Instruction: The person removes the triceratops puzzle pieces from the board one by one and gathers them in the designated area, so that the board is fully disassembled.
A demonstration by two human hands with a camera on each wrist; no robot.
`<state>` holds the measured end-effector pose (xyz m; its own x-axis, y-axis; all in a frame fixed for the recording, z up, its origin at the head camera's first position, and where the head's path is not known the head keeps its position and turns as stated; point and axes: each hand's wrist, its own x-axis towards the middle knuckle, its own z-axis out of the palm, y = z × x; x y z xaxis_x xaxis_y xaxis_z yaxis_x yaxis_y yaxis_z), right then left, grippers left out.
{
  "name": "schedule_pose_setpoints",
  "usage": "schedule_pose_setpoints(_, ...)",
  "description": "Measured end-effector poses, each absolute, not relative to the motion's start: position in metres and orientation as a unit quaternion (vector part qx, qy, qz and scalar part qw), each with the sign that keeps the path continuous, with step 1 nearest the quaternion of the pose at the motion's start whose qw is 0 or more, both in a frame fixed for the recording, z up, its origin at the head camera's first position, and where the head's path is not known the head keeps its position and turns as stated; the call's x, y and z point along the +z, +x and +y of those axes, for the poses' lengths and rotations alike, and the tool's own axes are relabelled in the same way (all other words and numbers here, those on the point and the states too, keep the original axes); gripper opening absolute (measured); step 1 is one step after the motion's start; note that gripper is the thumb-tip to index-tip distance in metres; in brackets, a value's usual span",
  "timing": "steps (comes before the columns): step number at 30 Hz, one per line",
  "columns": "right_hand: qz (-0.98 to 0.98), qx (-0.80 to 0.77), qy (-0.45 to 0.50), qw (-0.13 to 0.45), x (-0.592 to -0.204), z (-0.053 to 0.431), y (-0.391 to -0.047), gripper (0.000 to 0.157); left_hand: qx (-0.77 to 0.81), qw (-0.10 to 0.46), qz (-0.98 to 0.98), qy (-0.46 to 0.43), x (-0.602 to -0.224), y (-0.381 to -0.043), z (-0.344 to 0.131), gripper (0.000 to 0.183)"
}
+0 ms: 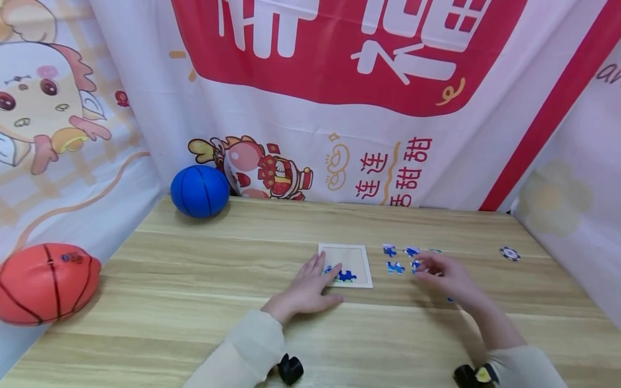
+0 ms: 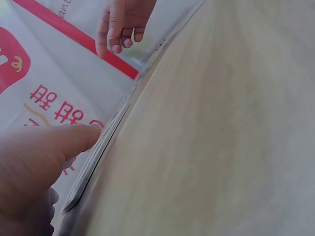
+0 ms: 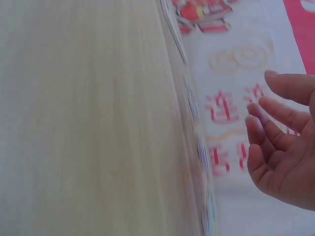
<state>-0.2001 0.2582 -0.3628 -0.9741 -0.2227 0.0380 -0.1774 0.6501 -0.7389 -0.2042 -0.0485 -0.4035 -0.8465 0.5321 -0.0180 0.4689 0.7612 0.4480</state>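
A white-rimmed puzzle tray lies on the table, with joined blue jigsaw pieces along its near side. My left hand rests over the tray's left part with fingers spread, hiding some of those pieces. To the right of the tray are several loose jigsaw pieces in rows. Above the right-hand ones hovers my right hand, partly covering them. In the right wrist view the right hand has loosely bent fingers, thumb apart, and nothing between them.
A round poker chip lies at the table's right. One small blue piece shows below the right hand. A blue ball sits at the back left corner, and a red ball at the left edge. Printed cloth hangs behind.
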Motion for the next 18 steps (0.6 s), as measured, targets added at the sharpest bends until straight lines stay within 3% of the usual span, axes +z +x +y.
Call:
schedule_pose_setpoints(7, 0.890, -0.420, -0.176, 0.011, -0.365, 0.203, -0.217, 0.032, 0.232, 0.049, 0.938, 0.252, -0.404, -0.215, -0.061, 0.059)
schedule_pose_setpoints(18, 0.879, -0.438, -0.173, 0.069, -0.388, 0.159, -0.226, 0.030, 0.235, 0.041, 0.938, 0.252, -0.411, -0.220, -0.065, 0.043)
